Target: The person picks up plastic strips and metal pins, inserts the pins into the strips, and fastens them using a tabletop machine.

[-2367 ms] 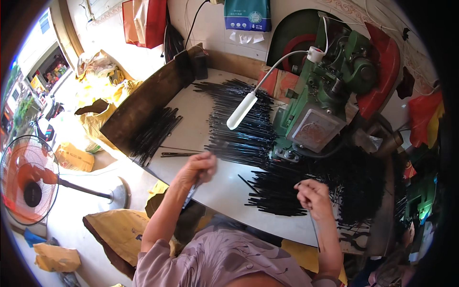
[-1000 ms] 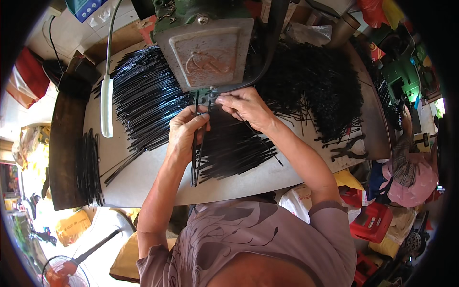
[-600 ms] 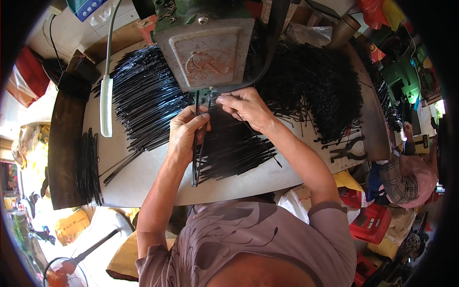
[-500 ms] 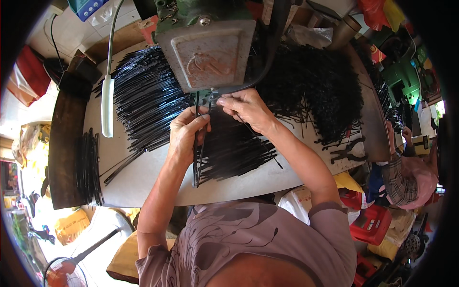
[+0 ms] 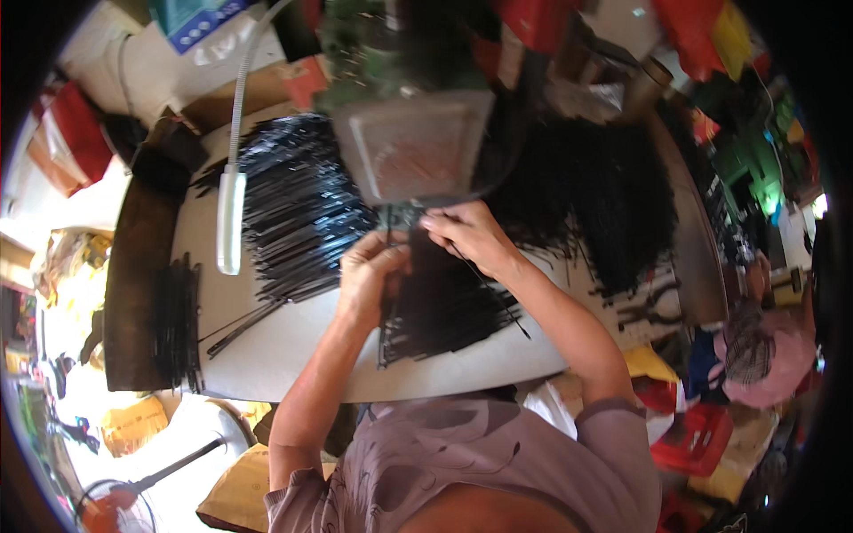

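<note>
Below the grey front cover of a green machine (image 5: 418, 147), my two hands work close together. My left hand (image 5: 371, 274) pinches thin black rods (image 5: 385, 342) that run upright through its fingers, with their lower ends hanging toward me. Just to its right, my right hand (image 5: 471, 240) is closed, fingertips at the machine's lower edge, with a thin black rod (image 5: 503, 305) slanting down from beneath its palm. What its fingertips grip is blurred. A heap of similar black rods (image 5: 453, 315) lies under and beside my hands.
Large piles of black rods lie left (image 5: 306, 204) and right (image 5: 595, 195) on the pale table (image 5: 258, 355). A smaller bundle (image 5: 179, 329) sits at the left edge. Pliers (image 5: 651, 308) rest at right. A white lamp (image 5: 231, 222) hangs at left. Another person (image 5: 769, 355) is at far right.
The whole view has shifted, so the table, machine and hands appear lower and somewhat to the right, with blur. Both hands keep their closed grips beneath the machine.
</note>
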Action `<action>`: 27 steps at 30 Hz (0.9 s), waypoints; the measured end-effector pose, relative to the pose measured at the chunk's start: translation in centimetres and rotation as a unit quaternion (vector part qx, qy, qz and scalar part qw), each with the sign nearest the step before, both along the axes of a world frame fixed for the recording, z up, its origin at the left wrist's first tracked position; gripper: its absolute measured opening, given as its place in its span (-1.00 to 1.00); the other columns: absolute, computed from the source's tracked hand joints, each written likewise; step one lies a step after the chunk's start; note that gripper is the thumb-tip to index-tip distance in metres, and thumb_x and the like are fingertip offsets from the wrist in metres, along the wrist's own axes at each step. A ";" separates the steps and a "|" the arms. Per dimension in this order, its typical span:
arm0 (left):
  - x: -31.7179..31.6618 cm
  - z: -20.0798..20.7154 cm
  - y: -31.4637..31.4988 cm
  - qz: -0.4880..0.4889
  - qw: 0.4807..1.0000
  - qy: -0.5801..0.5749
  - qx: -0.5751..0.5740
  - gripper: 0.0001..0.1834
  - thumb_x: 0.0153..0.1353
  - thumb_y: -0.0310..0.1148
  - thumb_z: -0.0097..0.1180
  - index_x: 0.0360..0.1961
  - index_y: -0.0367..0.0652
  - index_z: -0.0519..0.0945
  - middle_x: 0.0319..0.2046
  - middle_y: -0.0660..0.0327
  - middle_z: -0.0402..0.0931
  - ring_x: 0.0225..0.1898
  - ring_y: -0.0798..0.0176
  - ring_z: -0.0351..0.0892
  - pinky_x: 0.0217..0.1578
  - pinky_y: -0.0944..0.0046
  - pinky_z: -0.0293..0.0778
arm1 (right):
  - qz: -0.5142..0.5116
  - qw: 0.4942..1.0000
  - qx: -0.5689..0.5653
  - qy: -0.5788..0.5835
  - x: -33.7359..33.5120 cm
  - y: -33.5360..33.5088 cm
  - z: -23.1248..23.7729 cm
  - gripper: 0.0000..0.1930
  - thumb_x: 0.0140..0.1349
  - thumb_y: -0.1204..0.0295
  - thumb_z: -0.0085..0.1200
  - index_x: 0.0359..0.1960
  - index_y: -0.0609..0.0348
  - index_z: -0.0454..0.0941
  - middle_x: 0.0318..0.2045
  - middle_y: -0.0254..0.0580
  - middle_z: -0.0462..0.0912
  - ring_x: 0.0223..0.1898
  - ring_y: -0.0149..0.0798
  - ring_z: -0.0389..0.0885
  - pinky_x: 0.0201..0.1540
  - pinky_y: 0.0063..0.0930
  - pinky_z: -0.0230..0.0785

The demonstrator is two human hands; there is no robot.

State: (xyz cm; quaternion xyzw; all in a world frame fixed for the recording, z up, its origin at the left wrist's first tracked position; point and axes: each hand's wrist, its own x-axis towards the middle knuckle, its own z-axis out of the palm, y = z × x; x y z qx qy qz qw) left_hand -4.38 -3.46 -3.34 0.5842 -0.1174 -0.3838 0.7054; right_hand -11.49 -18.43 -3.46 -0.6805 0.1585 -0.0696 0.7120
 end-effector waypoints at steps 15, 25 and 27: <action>15.6 8.9 12.1 -0.176 0.945 -0.141 0.236 -0.44 0.01 -0.45 0.01 0.05 -0.40 0.15 -0.50 -0.02 0.51 -0.52 0.23 0.55 -0.65 0.34 0.45 | -0.007 0.994 0.091 0.057 -1.4 0.5 0.8 -0.83 0.12 0.38 -0.08 -0.46 0.26 0.38 -0.75 -0.43 0.27 -0.84 -0.67 0.04 -0.83 -0.82 -0.16; 30.4 7.0 8.3 0.087 0.684 -0.418 0.591 -0.21 -0.05 -0.49 -0.12 0.21 -0.13 -0.21 -0.22 -0.06 0.44 -0.20 -0.03 0.47 -0.18 0.09 0.34 | -0.005 0.996 0.075 0.056 -1.1 0.3 0.9 -0.78 0.11 0.34 -0.07 -0.46 0.29 0.37 -0.75 -0.41 0.27 -0.84 -0.65 0.06 -0.82 -0.80 -0.14; 31.1 6.6 7.8 0.081 0.659 -0.427 0.614 -0.23 -0.03 -0.46 -0.15 0.21 -0.15 -0.20 -0.15 -0.07 0.40 -0.13 -0.02 0.43 -0.13 0.09 0.31 | -0.016 0.994 0.078 0.074 -1.1 0.2 0.9 -0.78 0.11 0.34 -0.07 -0.44 0.29 0.36 -0.76 -0.40 0.27 -0.84 -0.65 0.06 -0.82 -0.79 -0.13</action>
